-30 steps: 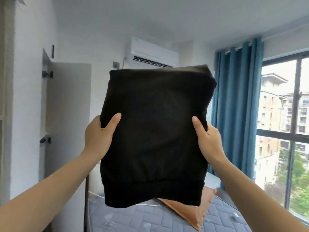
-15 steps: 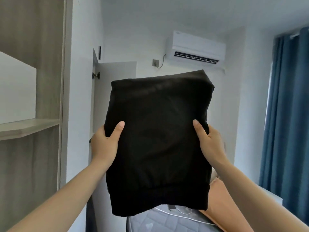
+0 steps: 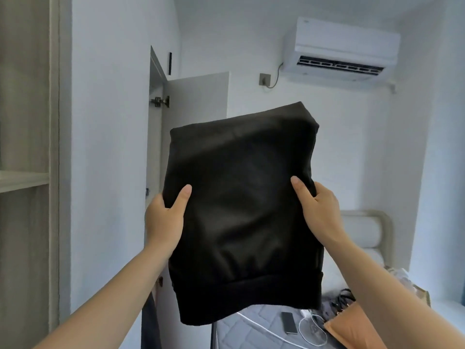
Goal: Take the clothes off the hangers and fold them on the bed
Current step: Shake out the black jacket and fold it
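A folded black garment (image 3: 241,210) is held up flat in front of me, its ribbed hem hanging at the bottom. My left hand (image 3: 164,220) grips its left edge, thumb lying on the front. My right hand (image 3: 319,212) grips the right edge the same way, thumb on top, fingers hidden behind the cloth. The bed (image 3: 254,331) with a grey quilted mattress lies low at the bottom right, mostly hidden by the garment. No hanger is in sight.
A wooden wardrobe with a shelf (image 3: 22,180) stands at the left; its white door (image 3: 196,96) hangs open behind the garment. On the bed lie a phone (image 3: 289,322), white cables (image 3: 309,328) and an orange cloth (image 3: 352,328). An air conditioner (image 3: 342,51) is mounted high on the wall.
My view has swung left, away from the window and blue curtain toward the wardrobe. Both hands keep the same hold on the black garment, which is carried along, slightly lower in view.
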{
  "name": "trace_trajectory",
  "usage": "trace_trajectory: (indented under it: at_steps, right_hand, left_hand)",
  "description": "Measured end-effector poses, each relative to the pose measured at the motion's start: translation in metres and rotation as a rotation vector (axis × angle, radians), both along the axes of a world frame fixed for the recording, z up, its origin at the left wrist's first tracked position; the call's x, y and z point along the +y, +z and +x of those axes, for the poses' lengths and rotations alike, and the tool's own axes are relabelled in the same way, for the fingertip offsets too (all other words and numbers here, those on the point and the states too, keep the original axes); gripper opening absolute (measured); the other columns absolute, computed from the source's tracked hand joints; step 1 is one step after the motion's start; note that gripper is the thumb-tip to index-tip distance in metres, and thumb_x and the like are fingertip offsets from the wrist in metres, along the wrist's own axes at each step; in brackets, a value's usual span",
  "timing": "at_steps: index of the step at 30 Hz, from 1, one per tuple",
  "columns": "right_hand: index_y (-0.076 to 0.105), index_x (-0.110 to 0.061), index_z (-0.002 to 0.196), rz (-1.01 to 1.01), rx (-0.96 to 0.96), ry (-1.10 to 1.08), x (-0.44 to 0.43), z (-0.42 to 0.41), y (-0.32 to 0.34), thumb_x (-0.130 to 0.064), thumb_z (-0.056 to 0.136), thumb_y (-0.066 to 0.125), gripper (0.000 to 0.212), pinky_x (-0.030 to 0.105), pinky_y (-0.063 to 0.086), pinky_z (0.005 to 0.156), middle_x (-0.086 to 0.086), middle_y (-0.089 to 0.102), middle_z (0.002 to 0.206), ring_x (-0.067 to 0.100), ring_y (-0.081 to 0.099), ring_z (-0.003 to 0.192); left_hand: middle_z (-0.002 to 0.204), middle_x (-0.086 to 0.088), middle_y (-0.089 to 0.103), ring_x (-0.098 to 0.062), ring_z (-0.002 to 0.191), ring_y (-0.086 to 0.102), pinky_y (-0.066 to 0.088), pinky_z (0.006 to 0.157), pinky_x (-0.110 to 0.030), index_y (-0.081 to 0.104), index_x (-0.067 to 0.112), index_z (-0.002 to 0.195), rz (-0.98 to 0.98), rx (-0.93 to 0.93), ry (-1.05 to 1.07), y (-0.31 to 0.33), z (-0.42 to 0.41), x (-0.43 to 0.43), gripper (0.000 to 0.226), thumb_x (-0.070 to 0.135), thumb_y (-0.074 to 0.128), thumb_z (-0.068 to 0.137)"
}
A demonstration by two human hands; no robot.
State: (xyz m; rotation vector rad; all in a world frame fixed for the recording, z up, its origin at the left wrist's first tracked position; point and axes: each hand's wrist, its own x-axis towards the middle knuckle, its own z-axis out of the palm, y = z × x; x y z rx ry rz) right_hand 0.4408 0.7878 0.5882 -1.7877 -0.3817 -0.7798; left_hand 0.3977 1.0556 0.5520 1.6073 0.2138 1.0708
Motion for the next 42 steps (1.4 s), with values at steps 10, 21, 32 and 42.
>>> trace_trajectory:
  at_steps: [10, 21, 32, 42]
  right_hand:
    - [0.056, -0.005, 0.081, -0.121, 0.079, 0.041, 0.06, 0.12, -0.019, -0.043, 0.085, 0.051, 0.038, 0.032, 0.044, 0.057, 0.009, 0.059, 0.072, 0.018, 0.052, 0.063]
    - [0.058, -0.011, 0.09, -0.35, -0.028, -0.036, 0.146, 0.233, -0.009, -0.043, 0.097, 0.046, 0.035, 0.039, 0.05, 0.07, 0.002, 0.062, 0.08, 0.021, 0.058, 0.075]
    - [0.057, -0.015, 0.086, -0.434, -0.13, -0.03, 0.228, 0.356, 0.012, -0.043, 0.097, 0.046, 0.032, 0.032, 0.04, 0.065, -0.004, 0.056, 0.075, 0.02, 0.054, 0.07]
    - [0.058, -0.014, 0.088, -0.353, -0.104, 0.123, 0.304, 0.423, 0.011, -0.043, 0.098, 0.047, 0.032, 0.026, 0.034, 0.053, -0.002, 0.058, 0.075, 0.012, 0.052, 0.065]
  left_hand:
    - [0.096, 0.008, 0.058, -0.015, 0.086, 0.057, 0.042, 0.062, -0.018, 0.054, 0.021, 0.107, -0.075, 0.105, 0.122, -0.035, 0.107, 0.05, 0.043, 0.06, 0.052, 0.087]
    - [0.123, 0.003, 0.059, -0.026, 0.111, 0.058, 0.051, 0.092, -0.045, 0.051, 0.027, 0.12, -0.21, 0.233, 0.236, -0.072, 0.213, 0.114, 0.06, 0.073, 0.045, 0.082]
    - [0.129, 0.001, 0.054, -0.009, 0.096, 0.047, 0.041, 0.079, -0.022, 0.044, 0.017, 0.132, -0.148, 0.135, 0.265, -0.072, 0.295, 0.153, 0.055, 0.048, 0.059, 0.089]
    - [0.159, 0.004, 0.018, -0.02, 0.144, 0.024, 0.025, 0.111, -0.029, 0.009, 0.023, 0.153, 0.049, 0.104, 0.503, -0.06, 0.334, 0.205, 0.093, 0.055, 0.061, 0.084]
